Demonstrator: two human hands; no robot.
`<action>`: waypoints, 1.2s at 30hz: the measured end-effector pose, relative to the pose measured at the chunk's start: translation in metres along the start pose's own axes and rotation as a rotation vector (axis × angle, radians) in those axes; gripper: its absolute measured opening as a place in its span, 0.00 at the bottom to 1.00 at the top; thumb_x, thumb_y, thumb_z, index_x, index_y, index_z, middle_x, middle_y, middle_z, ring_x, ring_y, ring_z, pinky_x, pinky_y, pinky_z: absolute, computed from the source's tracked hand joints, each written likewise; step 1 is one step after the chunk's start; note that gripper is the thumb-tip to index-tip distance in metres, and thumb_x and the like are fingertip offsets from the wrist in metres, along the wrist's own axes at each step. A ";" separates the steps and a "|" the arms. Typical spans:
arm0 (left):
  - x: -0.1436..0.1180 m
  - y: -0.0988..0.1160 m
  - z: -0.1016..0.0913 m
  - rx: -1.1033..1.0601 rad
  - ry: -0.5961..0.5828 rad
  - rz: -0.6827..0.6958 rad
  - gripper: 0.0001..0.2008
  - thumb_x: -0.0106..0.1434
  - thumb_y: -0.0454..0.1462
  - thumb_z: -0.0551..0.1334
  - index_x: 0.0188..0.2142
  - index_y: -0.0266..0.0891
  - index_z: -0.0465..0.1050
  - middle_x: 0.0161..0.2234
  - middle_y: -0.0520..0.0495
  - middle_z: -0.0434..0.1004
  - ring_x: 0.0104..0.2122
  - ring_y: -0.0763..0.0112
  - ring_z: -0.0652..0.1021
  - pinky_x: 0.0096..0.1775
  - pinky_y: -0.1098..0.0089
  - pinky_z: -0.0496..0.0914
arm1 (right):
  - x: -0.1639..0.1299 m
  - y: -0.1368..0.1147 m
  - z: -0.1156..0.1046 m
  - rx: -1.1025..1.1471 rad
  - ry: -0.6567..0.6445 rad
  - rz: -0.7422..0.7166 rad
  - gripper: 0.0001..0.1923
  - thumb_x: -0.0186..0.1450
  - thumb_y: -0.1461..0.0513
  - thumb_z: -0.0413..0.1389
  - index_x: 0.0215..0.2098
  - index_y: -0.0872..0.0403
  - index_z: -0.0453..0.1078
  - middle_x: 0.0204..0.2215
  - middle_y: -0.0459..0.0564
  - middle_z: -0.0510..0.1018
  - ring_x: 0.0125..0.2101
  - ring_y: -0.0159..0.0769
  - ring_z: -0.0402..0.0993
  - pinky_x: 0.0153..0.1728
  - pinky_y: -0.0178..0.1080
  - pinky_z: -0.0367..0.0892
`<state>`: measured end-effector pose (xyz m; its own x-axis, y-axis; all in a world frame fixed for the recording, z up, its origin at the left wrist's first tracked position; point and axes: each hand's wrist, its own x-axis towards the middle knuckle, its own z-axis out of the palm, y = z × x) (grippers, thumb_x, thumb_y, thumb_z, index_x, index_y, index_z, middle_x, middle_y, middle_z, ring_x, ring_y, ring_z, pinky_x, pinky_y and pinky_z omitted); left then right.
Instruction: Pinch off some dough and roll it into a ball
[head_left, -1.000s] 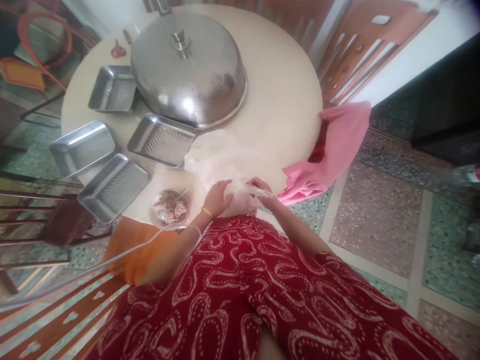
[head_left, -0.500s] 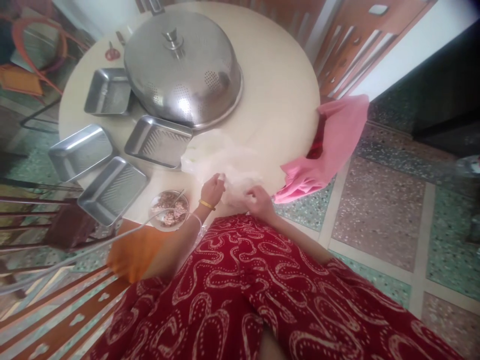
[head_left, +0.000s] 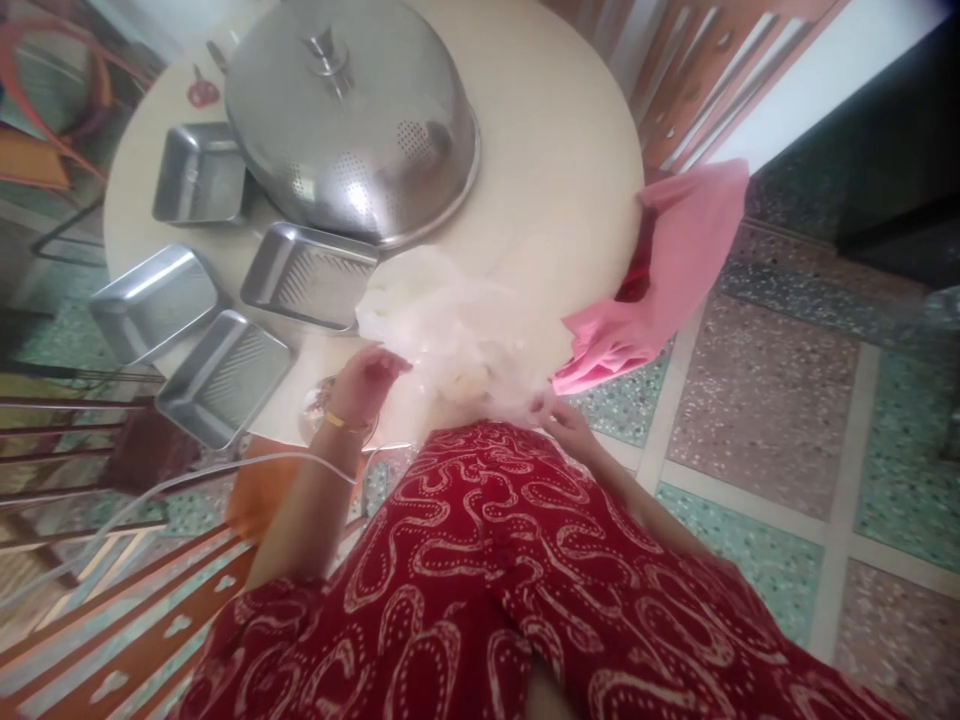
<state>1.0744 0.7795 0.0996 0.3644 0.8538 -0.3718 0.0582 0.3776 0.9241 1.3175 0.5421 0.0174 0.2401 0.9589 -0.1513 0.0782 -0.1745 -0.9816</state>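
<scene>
Round table (head_left: 555, 180): plastic bag (head_left: 420, 310) lies at the near edge, presumably for easy reach, between left hand (head_left: 364, 384) and right hand (head_left: 568, 424); whether either pinches it, I cannot tell

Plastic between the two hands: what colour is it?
The plastic is cloudy white and partly see-through; the head view, the only one, shows it.

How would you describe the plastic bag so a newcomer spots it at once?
Find the big perforated steel dome on the round table. Lower in view, between left hand and right hand, lies the plastic bag. Its whitish, crumpled film sets it apart from the rigid metal trays.
</scene>
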 end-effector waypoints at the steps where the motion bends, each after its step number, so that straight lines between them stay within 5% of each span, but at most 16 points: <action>1: -0.003 0.002 0.001 -0.050 -0.052 -0.005 0.05 0.53 0.38 0.60 0.25 0.37 0.71 0.17 0.55 0.61 0.21 0.75 0.69 0.34 0.67 0.71 | -0.003 -0.003 0.000 0.001 -0.044 0.006 0.06 0.59 0.58 0.54 0.29 0.52 0.68 0.39 0.50 0.76 0.43 0.42 0.72 0.48 0.46 0.66; 5: -0.005 0.000 0.018 -0.019 -0.275 0.047 0.24 0.54 0.33 0.65 0.52 0.42 0.73 0.20 0.56 0.67 0.19 0.78 0.67 0.25 0.74 0.66 | 0.009 -0.029 0.014 -0.107 -0.105 -0.001 0.29 0.59 0.57 0.59 0.58 0.53 0.61 0.52 0.56 0.72 0.51 0.45 0.69 0.50 0.47 0.66; 7: -0.001 -0.004 0.026 0.058 -0.403 0.077 0.31 0.54 0.33 0.66 0.58 0.46 0.68 0.23 0.54 0.71 0.20 0.76 0.69 0.23 0.74 0.64 | 0.023 -0.042 0.024 -0.179 -0.085 -0.103 0.35 0.59 0.57 0.60 0.62 0.54 0.57 0.54 0.59 0.71 0.52 0.45 0.68 0.51 0.47 0.65; 9: 0.004 -0.006 0.031 0.089 -0.461 0.085 0.35 0.55 0.33 0.65 0.62 0.48 0.62 0.22 0.55 0.70 0.20 0.76 0.68 0.21 0.75 0.62 | 0.033 -0.049 0.029 -0.205 -0.154 -0.271 0.21 0.63 0.57 0.56 0.53 0.54 0.67 0.46 0.56 0.76 0.47 0.42 0.71 0.48 0.45 0.66; 11: 0.009 -0.007 0.032 0.082 -0.383 0.071 0.36 0.56 0.34 0.63 0.64 0.47 0.59 0.21 0.56 0.68 0.18 0.78 0.66 0.20 0.76 0.60 | 0.035 -0.051 0.027 -0.209 -0.350 -0.373 0.11 0.67 0.61 0.51 0.38 0.54 0.75 0.34 0.51 0.79 0.37 0.37 0.73 0.42 0.41 0.67; 13: 0.011 -0.007 0.030 0.075 -0.241 0.063 0.35 0.56 0.35 0.62 0.64 0.46 0.58 0.21 0.57 0.66 0.16 0.80 0.62 0.19 0.76 0.57 | 0.028 -0.052 0.018 -0.276 -0.574 -0.323 0.13 0.66 0.65 0.49 0.32 0.53 0.76 0.29 0.48 0.79 0.31 0.34 0.73 0.36 0.37 0.67; 15: 0.011 -0.008 0.027 0.099 -0.148 0.072 0.34 0.56 0.35 0.61 0.63 0.45 0.59 0.21 0.57 0.65 0.16 0.80 0.60 0.18 0.76 0.55 | 0.018 -0.059 0.006 -0.422 -0.664 -0.223 0.13 0.63 0.68 0.51 0.35 0.51 0.77 0.29 0.47 0.80 0.30 0.35 0.73 0.35 0.39 0.67; 20: 0.003 -0.008 0.037 0.202 -0.195 0.090 0.34 0.57 0.36 0.61 0.63 0.48 0.59 0.22 0.55 0.67 0.17 0.79 0.60 0.19 0.75 0.56 | 0.016 -0.107 -0.008 -0.514 -0.401 -0.311 0.20 0.58 0.70 0.54 0.44 0.46 0.76 0.45 0.48 0.79 0.53 0.48 0.68 0.54 0.57 0.59; 23: -0.003 -0.004 0.053 0.231 -0.250 0.073 0.33 0.58 0.37 0.61 0.64 0.47 0.58 0.24 0.54 0.69 0.17 0.80 0.60 0.20 0.75 0.55 | 0.043 -0.122 0.015 -0.239 -0.395 -0.294 0.18 0.61 0.70 0.46 0.35 0.49 0.76 0.42 0.46 0.79 0.48 0.39 0.72 0.52 0.51 0.65; 25: -0.006 -0.002 0.062 0.245 -0.271 0.083 0.33 0.58 0.37 0.60 0.64 0.46 0.58 0.28 0.52 0.73 0.18 0.80 0.60 0.21 0.74 0.56 | 0.067 -0.109 0.039 -0.103 -0.458 -0.160 0.18 0.59 0.72 0.43 0.33 0.53 0.74 0.35 0.46 0.79 0.37 0.33 0.75 0.43 0.42 0.70; 28: -0.008 -0.002 0.066 0.271 -0.306 0.133 0.31 0.58 0.38 0.59 0.62 0.44 0.59 0.36 0.47 0.77 0.20 0.79 0.61 0.23 0.73 0.60 | 0.093 -0.069 0.069 -0.341 -0.333 0.058 0.15 0.57 0.74 0.47 0.31 0.56 0.73 0.32 0.48 0.77 0.36 0.34 0.72 0.44 0.40 0.68; 31: -0.010 -0.008 0.063 0.262 -0.333 0.167 0.30 0.59 0.39 0.58 0.61 0.42 0.61 0.37 0.46 0.77 0.21 0.79 0.62 0.25 0.73 0.61 | 0.103 -0.031 0.082 -0.609 -0.183 -0.037 0.16 0.60 0.71 0.51 0.45 0.59 0.72 0.41 0.57 0.75 0.44 0.40 0.69 0.49 0.41 0.64; 36: -0.012 -0.016 0.054 0.252 -0.303 0.176 0.29 0.59 0.40 0.60 0.61 0.42 0.62 0.30 0.50 0.76 0.20 0.78 0.62 0.26 0.72 0.63 | 0.111 -0.009 0.091 -0.813 -0.256 -0.013 0.18 0.63 0.59 0.55 0.47 0.63 0.69 0.45 0.63 0.73 0.45 0.47 0.68 0.47 0.44 0.64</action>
<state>1.1195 0.7432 0.0939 0.6435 0.7393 -0.1983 0.1818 0.1040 0.9778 1.2556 0.6708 -0.0015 0.0159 0.9659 -0.2583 0.7734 -0.1756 -0.6091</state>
